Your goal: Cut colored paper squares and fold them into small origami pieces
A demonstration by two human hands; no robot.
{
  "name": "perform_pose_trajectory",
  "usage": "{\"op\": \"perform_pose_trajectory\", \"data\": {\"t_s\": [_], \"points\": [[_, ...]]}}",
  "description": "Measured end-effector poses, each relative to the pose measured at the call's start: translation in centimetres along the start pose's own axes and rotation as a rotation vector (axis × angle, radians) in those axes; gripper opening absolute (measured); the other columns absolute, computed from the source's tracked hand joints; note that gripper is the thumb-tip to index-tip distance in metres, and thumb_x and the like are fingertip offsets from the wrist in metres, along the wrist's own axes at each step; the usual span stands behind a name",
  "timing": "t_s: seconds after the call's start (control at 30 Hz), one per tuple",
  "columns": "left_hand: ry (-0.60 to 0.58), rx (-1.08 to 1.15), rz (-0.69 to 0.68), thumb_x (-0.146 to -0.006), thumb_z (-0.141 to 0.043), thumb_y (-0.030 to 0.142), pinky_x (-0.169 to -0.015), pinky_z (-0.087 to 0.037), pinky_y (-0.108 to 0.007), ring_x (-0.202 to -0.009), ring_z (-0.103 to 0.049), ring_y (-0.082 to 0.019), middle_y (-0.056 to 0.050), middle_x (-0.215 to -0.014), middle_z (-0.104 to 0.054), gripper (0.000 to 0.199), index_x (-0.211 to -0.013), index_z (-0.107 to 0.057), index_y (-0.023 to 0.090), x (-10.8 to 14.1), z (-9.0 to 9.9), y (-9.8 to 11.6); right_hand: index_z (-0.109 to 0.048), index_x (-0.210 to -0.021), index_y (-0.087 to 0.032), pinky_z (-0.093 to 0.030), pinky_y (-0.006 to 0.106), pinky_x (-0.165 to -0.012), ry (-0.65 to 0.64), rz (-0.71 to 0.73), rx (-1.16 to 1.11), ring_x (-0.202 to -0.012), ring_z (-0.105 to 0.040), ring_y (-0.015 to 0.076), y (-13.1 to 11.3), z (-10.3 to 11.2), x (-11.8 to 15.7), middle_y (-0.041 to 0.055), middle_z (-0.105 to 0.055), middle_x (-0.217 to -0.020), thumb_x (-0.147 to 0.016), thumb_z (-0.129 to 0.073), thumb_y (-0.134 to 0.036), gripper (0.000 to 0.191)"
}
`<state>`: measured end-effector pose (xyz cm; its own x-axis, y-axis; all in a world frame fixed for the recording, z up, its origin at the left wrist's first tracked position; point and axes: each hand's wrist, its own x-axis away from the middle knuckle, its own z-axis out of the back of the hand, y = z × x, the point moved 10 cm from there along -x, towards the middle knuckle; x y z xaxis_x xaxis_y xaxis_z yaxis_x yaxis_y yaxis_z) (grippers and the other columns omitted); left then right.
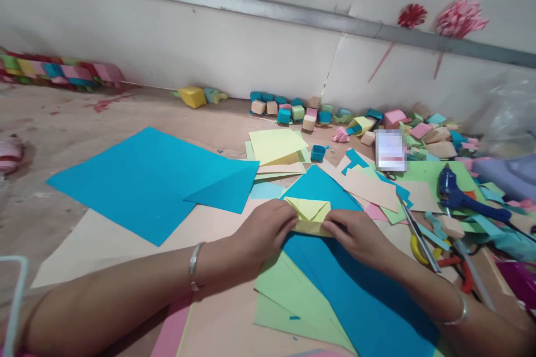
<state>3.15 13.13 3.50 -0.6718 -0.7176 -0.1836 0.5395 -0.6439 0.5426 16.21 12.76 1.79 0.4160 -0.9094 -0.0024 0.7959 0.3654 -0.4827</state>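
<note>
A small yellow folded paper with a V-shaped flap is held level between both hands at the centre. My left hand pinches its left end between thumb and fingers. The right end is pinched by my right hand. Beneath the hands lies a large blue paper sheet, which overlaps light green sheets. Another blue sheet is spread out to the left, its right part folded over. Just beyond the hands rests a stack of pale yellow and green paper.
Right side: a blue glue gun, scissors with yellow handles, a cutter and paper scraps. Small paper boxes line the wall. Paper flowers hang on a metal rail. A small blue box stands behind.
</note>
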Motion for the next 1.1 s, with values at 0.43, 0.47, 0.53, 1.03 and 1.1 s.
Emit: {"op": "perform_pose_trajectory", "data": {"t_s": [0.43, 0.47, 0.53, 1.03, 1.1], "points": [[0.051, -0.152, 0.019, -0.101, -0.037, 0.027, -0.064, -0.039, -0.032, -0.071, -0.049, -0.019, -0.004, -0.078, -0.055, 0.029, -0.077, -0.051, 0.018, -0.7, -0.5, -1.1, -0.053, -0.073, -0.021, -0.030, 0.026, -0.054, 0.114, -0.112, 0.003, -0.058, -0.053, 0.0155, 1.8, 0.0, -0.8, 0.0002, -0.060, -0.065, -0.095, -0.046, -0.037, 0.028], [0.054, -0.142, 0.015, -0.101, -0.037, 0.026, -0.066, -0.040, -0.032, -0.073, -0.050, -0.019, -0.004, -0.080, -0.056, 0.029, -0.078, -0.051, 0.018, -0.8, -0.5, -1.0, -0.053, -0.073, -0.021, -0.030, 0.026, -0.054, 0.115, -0.116, 0.006, -0.058, -0.054, 0.0158, 1.9, 0.0, -0.8, 0.0003, -0.061, -0.065, -0.095, -0.046, -0.036, 0.027], [0.055, -0.124, 0.010, -0.101, -0.037, 0.025, -0.067, -0.041, -0.032, -0.076, -0.051, -0.019, -0.005, -0.084, -0.057, 0.027, -0.080, -0.052, 0.018, -0.9, -0.4, -1.0, -0.053, -0.074, -0.021, -0.029, 0.026, -0.054, 0.122, -0.118, 0.025, -0.059, -0.055, 0.0162, 2.0, -0.2, -0.8, 0.0006, -0.062, -0.066, -0.095, -0.047, -0.036, 0.026], [0.026, -0.144, 0.038, -0.099, -0.041, 0.023, -0.066, -0.042, -0.032, -0.076, -0.048, -0.018, -0.005, -0.086, -0.052, 0.024, -0.078, -0.051, 0.017, -1.1, -0.6, -1.7, -0.057, -0.069, -0.019, -0.022, 0.028, -0.052, 0.300, -0.005, 0.369, -0.052, -0.051, 0.0144, 0.8, 0.5, -0.6, 0.0020, -0.062, -0.060, -0.095, -0.049, -0.041, 0.035], [0.027, -0.165, 0.047, -0.098, -0.041, 0.023, -0.066, -0.042, -0.032, -0.076, -0.048, -0.018, -0.005, -0.086, -0.052, 0.024, -0.077, -0.051, 0.017, -1.1, -0.5, -1.8, -0.057, -0.070, -0.019, -0.021, 0.028, -0.051, 0.288, -0.011, 0.389, -0.052, -0.050, 0.0146, 0.9, 0.3, -0.7, 0.0019, -0.062, -0.060, -0.094, -0.051, -0.042, 0.034]]}}
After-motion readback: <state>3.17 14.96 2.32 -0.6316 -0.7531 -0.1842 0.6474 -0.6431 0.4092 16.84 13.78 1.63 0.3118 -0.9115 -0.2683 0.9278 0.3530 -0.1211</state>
